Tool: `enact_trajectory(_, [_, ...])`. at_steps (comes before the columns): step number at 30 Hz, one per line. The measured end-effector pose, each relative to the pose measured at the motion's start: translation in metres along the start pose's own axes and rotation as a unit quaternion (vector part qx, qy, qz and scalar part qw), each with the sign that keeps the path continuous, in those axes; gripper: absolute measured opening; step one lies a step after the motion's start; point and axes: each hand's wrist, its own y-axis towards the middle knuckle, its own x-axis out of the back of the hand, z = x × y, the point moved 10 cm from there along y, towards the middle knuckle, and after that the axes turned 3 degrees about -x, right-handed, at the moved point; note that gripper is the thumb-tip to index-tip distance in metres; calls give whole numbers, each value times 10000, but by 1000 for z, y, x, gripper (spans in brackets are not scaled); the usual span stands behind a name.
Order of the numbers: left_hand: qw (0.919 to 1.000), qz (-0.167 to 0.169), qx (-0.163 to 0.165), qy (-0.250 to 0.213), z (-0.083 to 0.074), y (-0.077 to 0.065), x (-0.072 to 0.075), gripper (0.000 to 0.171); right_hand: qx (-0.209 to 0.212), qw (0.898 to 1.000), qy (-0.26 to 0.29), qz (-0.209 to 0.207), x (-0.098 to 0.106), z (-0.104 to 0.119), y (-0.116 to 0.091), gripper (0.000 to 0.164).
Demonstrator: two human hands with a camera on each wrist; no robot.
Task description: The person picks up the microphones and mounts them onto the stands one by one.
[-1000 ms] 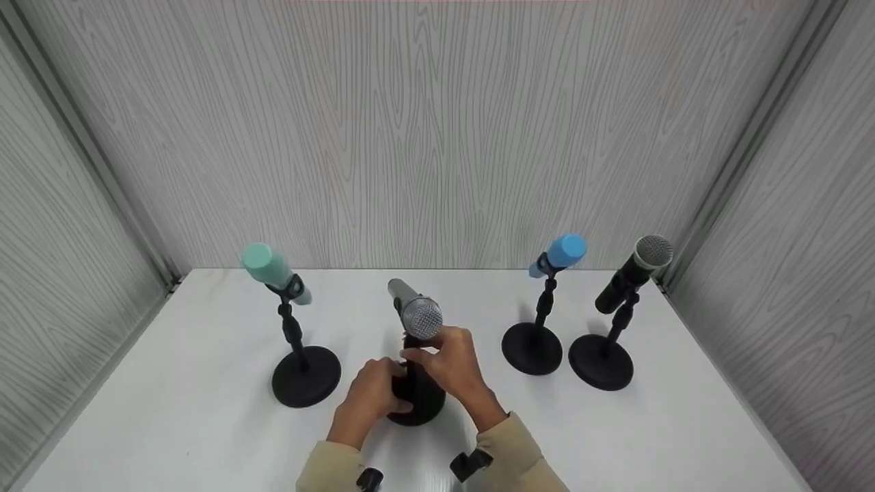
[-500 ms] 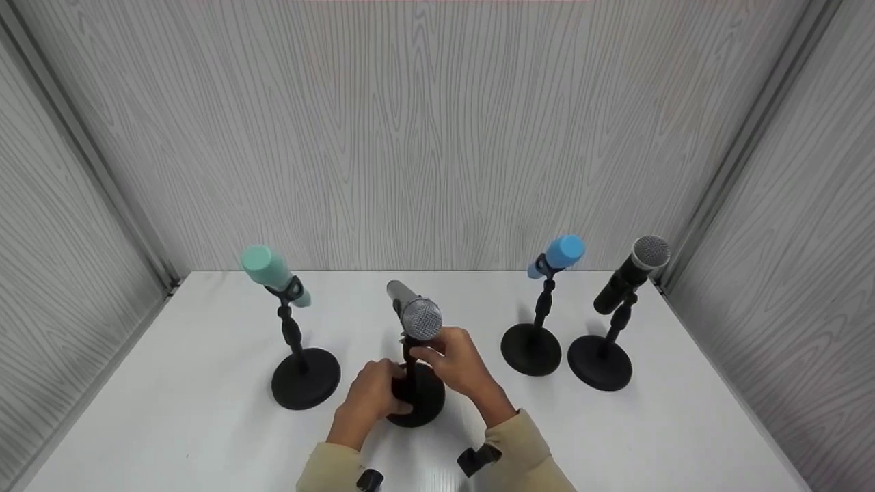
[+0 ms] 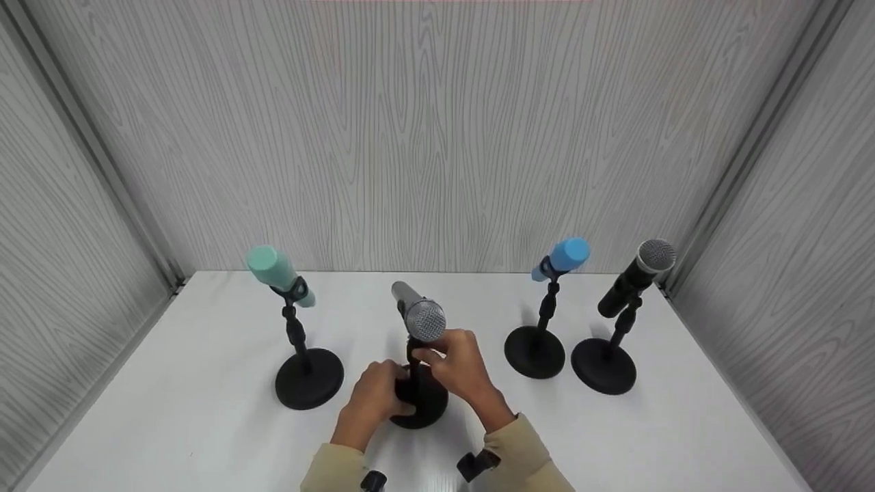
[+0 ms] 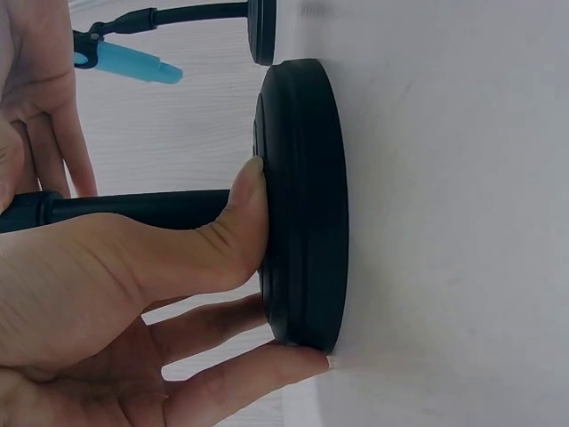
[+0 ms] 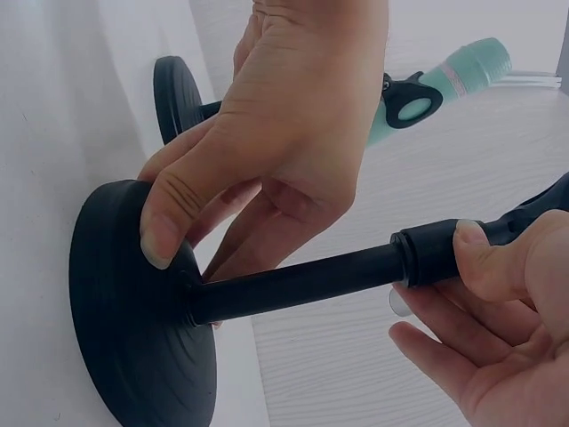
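Observation:
A silver microphone (image 3: 424,320) sits tilted in the clip of a black microphone stand (image 3: 431,400) at the table's front middle. My left hand (image 3: 372,393) grips the stand's round base; in the left wrist view its thumb (image 4: 244,213) presses the base's upper face (image 4: 307,205) while fingers touch the rim. Higher up, my right hand (image 3: 461,365) pinches the collar (image 5: 436,252) on the pole between thumb and fingers, as the right wrist view shows. The silver microphone lies outside both wrist views.
To the left stands a green microphone (image 3: 271,266) on its own black stand (image 3: 309,379). On the right are a blue microphone (image 3: 569,254) and a black one with a silver grille (image 3: 656,255), each on a stand. Grey wood-grain panels (image 3: 437,137) enclose the white table (image 3: 171,410).
My right hand has turned slightly at the collar, its wrist and sleeve shifting a little to the right. The left hand keeps its hold on the base, and the stand stays in place.

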Motion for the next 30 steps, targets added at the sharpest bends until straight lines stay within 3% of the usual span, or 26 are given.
enact_trajectory(10, [9998, -27, -179, 81, -3, 1, 0, 46, 1, 10000, 22, 7, 2, 0, -1, 14])
enact_trajectory(15, [9999, 16, -111, 34, -2, 1, 1, 48, -55, 10000, -54, 4, 2, 1, 0, 14])
enact_trajectory(27, [9998, -43, -168, 40, -3, -1, 1, 48, -266, 9986, 331, 303, -3, -5, 1, 19])
enact_trajectory(30, [9999, -50, -161, 28, -3, -2, 0, 49, -150, 9987, 306, 371, 2, 13, -2, 20])
